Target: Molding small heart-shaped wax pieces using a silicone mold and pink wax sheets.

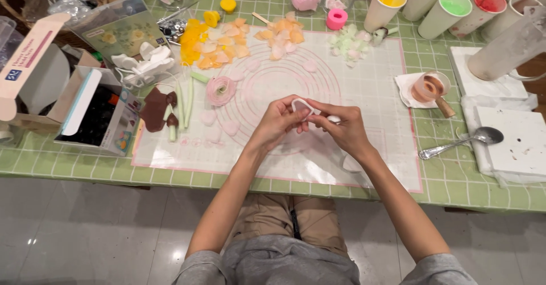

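grey-shirted lap nearest — left hand (278,120) and right hand (341,127) both pinching a white petal (301,106) over the mat (364,92); shaping step — gentler thinning likely next.

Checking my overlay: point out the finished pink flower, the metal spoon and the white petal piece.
pink flower (220,90), head view, centre of bloom
metal spoon (489,135), head view, bowl
white petal piece (301,106), head view, curved edge between hands

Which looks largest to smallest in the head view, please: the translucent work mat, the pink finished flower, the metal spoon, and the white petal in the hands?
1. Translucent work mat, by far.
2. Metal spoon.
3. Pink finished flower.
4. White petal, pinched between the left hand and right hand; fingers partly hide it, so its rank below the flower is unsure.
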